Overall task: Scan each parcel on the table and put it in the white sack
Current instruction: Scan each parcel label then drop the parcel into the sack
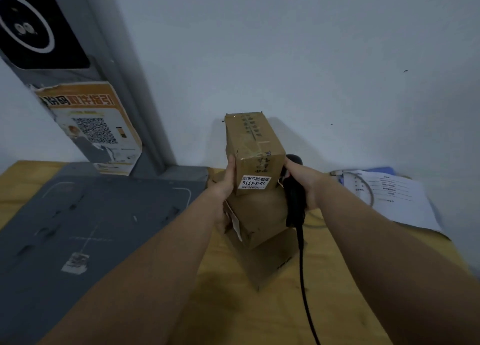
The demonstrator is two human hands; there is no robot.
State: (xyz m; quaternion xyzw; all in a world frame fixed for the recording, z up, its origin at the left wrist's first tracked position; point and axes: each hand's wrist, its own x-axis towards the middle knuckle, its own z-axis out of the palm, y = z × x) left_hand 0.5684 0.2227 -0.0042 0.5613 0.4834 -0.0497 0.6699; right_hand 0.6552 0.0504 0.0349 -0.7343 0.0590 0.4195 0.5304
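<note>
Backdrop: plain pale wall [311,46] with a few small dark specks, under dim, cool light. Left side: a grey column [111,59], slanted in the wide-angle view, carries a black panel [31,28] with a white ring and, below it, a peeling orange-and-white poster [96,126] with a QR code. At its foot a dark grey base plate [78,228] with white corner marks and a crosshair lies on the yellow wooden surface [259,318]. Right side, near the wall: printed papers [389,194] over a blue folder [384,170].

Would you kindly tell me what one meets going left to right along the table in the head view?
Grey mat → left hand → top box → scanner → papers.
</note>
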